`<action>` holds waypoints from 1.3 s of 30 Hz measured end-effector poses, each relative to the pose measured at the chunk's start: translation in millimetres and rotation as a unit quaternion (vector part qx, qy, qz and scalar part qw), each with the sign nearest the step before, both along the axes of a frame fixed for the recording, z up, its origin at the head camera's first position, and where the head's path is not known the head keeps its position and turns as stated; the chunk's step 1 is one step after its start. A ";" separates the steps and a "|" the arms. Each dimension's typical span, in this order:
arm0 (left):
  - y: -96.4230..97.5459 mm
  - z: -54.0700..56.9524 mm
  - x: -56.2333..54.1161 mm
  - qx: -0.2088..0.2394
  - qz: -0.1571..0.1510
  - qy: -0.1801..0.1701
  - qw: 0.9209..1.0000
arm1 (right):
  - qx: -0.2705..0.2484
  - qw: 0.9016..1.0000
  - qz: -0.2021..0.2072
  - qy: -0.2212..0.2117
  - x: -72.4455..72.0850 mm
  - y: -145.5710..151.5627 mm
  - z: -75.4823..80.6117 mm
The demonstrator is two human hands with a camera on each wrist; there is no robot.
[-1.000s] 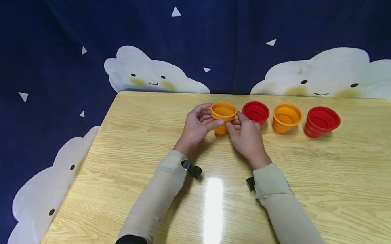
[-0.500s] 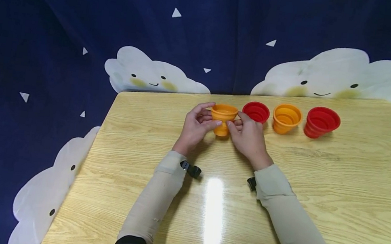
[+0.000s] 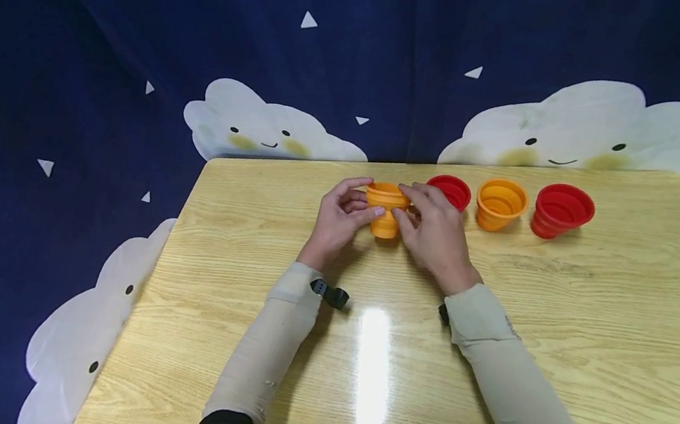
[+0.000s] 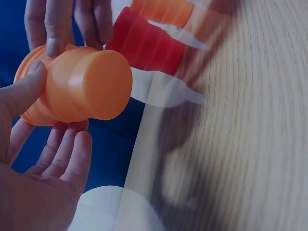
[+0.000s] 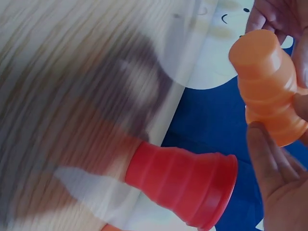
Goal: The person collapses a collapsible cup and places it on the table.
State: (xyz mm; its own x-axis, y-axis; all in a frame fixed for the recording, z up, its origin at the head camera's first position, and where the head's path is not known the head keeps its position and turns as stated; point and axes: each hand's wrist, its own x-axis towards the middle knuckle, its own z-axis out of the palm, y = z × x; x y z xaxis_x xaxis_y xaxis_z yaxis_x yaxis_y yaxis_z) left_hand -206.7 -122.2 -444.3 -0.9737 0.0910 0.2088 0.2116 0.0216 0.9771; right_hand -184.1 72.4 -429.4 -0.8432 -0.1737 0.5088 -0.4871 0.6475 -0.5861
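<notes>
An orange ribbed collapsible cup [image 3: 385,226] is held between both hands, raised off the table, its mouth up and its flat base showing in both wrist views. My left hand [image 3: 335,224] grips its left side, thumb in front and fingers behind. From the right, my right hand [image 3: 440,237] holds it with the thumb low on the wall and the forefinger up by the rim. The left wrist view shows the cup [image 4: 70,89] with fingers on opposite sides. Just beyond my right hand stands a red cup [image 3: 454,189], partly covered by that hand.
Right of the nearest red cup, another orange cup [image 3: 500,205] and a wider red cup [image 3: 559,214] stand upright in a row along the back of the wooden table [image 3: 234,241]. Behind the table's far edge hangs a dark blue curtain [image 3: 348,43] with white clouds.
The cup has come slightly nearer and tipped so that more wall and less of its opening shows. My right forefinger has shifted up to the rim; the left hand has barely moved.
</notes>
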 end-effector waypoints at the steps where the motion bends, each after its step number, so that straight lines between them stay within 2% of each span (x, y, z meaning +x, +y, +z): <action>1: 0.0 -0.1 0.2 -0.001 0.000 0.000 1.000 | 0.005 1.000 0.006 0.019 0.0 0.5 -0.5; 6: 0.3 -0.4 0.8 0.001 0.000 -0.001 1.000 | 0.021 0.996 0.023 0.081 -1.0 2.9 -3.1; 11: 0.7 2.4 1.1 0.018 0.000 -0.018 1.000 | 0.020 0.993 0.033 0.107 -2.7 4.9 -3.3; 23: 1.6 12.1 2.0 0.057 -0.004 -0.005 0.998 | -0.015 0.991 0.055 0.121 -4.9 10.7 0.9; 29: -1.1 16.9 3.3 0.040 -0.017 -0.003 0.999 | -0.019 0.988 0.064 0.142 -7.8 15.6 -1.6; 36: -6.0 22.1 3.5 0.030 -0.047 -0.011 0.998 | -0.013 0.990 0.056 0.126 -7.5 19.1 -2.5; 39: -7.2 22.0 3.5 0.025 -0.051 -0.016 0.998 | -0.014 0.991 0.057 0.122 -7.8 20.2 -3.8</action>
State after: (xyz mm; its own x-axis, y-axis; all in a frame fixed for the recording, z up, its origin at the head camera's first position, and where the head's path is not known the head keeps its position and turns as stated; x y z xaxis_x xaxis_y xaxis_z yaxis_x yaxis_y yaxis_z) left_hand -203.2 -129.4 -422.2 -0.9664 0.1794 0.1840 0.1782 -0.0477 0.9828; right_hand -191.9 92.6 -433.2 -0.6708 -0.2436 0.7005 -0.6852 0.5650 -0.4596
